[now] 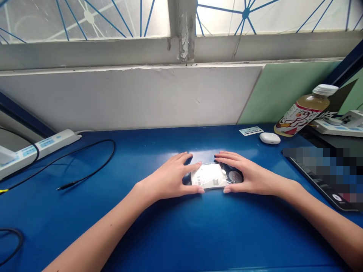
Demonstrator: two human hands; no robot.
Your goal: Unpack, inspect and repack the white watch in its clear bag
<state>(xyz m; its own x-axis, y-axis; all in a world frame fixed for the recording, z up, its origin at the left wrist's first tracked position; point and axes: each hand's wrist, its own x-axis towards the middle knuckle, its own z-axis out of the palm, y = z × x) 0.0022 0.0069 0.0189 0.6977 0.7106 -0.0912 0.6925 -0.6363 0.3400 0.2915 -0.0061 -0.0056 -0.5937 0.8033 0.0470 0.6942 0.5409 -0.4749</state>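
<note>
A small clear plastic packet [209, 176] with a white label and a dark round part inside lies flat on the blue table [181, 226]. My left hand [170, 177] rests at its left edge, thumb and fingers bracketing the packet. My right hand [249, 174] presses on its right end, fingers laid over the dark part. Both hands grip the packet from opposite sides, with fingers curved around it.
A juice bottle [304, 111] leans at the back right beside a white earbud case [270, 138] and a small card [251, 130]. A dark tablet [326, 173] lies at the right. A white power strip [36, 148] and black cable [85, 172] sit left.
</note>
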